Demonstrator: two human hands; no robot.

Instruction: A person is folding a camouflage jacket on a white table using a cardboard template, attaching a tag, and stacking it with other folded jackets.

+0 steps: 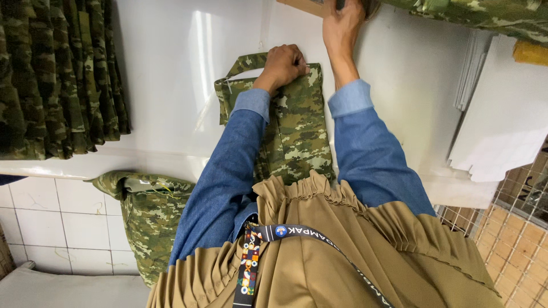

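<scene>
A folded camouflage garment [297, 125] lies on the white table [171, 74] in front of me. My left hand [282, 65] is closed in a fist and presses on the garment's far edge. My right hand [342, 23] reaches past the garment to the table's far edge and grips a dark tool with a brown piece beside it [308, 5]; most of that is cut off by the frame's top. Both arms wear blue denim sleeves.
A stack of camouflage garments [57, 74] sits at the left of the table, more camouflage cloth [485, 14] at the top right. White sheets of card [502, 108] lie at the right. A camouflage bag [148, 217] hangs below the table edge, over tiled floor.
</scene>
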